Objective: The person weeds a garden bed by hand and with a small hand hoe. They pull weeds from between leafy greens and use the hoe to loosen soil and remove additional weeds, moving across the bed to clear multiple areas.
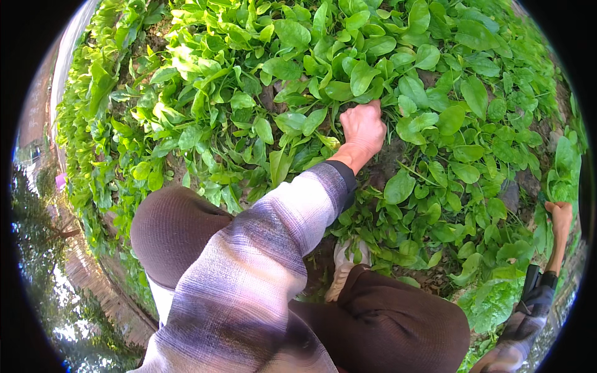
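My left hand [364, 123] is closed low among broad-leaved green plants [364, 78], with leaves spreading just beyond its knuckles. Its fingertips are hidden, but the fist appears to grip the bases of these plants. At the far right edge, small and bent by the lens, my right hand [559, 212] is curled beside more large leaves [565, 161]. A small dark thing shows by its thumb side, too unclear to name. Both arms wear plaid sleeves with dark cuffs.
Dense leafy rows fill the ground ahead, with bare soil [385, 163] between some plants. My brown-trousered knees [179, 233] and a pale shoe [343, 275] are close below. A stone [510, 195] lies at right; a pale path edge [65, 70] and trees [35, 224] show at left.
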### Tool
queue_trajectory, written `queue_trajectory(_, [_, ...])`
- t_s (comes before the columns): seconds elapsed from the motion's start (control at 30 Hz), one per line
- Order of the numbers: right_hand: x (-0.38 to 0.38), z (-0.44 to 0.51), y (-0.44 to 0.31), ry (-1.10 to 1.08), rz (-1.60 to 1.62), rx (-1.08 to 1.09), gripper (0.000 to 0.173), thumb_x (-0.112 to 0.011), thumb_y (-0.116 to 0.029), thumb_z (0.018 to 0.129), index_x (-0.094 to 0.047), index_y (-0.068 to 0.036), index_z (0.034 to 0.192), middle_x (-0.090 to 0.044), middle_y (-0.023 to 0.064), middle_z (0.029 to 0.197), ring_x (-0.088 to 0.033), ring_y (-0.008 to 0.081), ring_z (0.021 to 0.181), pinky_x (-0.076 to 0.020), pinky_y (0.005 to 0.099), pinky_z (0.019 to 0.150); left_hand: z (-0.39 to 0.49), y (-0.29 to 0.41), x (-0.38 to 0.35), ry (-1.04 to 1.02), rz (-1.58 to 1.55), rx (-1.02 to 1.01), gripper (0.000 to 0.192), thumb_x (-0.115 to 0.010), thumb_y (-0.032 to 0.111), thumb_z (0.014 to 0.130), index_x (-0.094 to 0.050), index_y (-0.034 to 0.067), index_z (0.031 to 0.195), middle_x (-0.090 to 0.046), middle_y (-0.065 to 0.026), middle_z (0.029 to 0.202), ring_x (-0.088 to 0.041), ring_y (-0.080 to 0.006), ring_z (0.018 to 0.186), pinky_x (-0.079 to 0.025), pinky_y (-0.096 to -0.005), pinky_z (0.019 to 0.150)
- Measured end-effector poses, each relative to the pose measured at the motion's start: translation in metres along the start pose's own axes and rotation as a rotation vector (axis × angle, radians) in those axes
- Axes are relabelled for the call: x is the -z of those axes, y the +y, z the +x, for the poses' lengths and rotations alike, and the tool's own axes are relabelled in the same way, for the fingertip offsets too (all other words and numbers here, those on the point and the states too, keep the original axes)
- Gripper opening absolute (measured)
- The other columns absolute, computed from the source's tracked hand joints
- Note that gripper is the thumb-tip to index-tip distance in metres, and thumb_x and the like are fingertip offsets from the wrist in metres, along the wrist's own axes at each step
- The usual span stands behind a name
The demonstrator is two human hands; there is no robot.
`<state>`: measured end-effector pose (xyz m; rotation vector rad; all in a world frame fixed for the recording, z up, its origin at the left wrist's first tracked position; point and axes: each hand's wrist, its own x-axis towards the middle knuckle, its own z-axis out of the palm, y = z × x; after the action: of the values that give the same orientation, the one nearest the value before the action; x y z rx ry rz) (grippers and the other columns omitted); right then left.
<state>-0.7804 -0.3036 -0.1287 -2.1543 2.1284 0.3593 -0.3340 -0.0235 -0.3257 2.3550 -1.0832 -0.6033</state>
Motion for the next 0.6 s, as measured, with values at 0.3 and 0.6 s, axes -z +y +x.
queue_trajectory(0.3, [0.000,0.003,0.005,-0.023,-0.012,0.015,0.026,-0.067,-0.017,0.072,-0.060,0.003,0.058,-0.051,0.0055,0.050,-0.047,0.0138,0.044,-0.0373,0.0302,0.046,-0.008,-0.001,-0.012,0.052,-0.077,-0.059,0.023,-0.062,0.008,0.074,-0.055,0.004,0.095,-0.061,-0.0221,0.085,-0.061,-0.0422,0.076,-0.048,-0.0506,0.067])
queue_trajectory(0.6, [0.001,-0.002,-0.002,-0.019,0.009,0.017,0.026,-0.067,-0.017,0.072,-0.061,0.004,0.058,-0.051,0.0066,0.048,-0.049,0.0145,0.043,-0.0377,0.0312,0.045,-0.003,0.008,-0.024,0.120,-0.003,-0.067,0.018,-0.062,0.008,0.070,-0.059,0.003,0.087,-0.060,-0.0206,0.087,-0.062,-0.0393,0.073,-0.049,-0.0486,0.065])
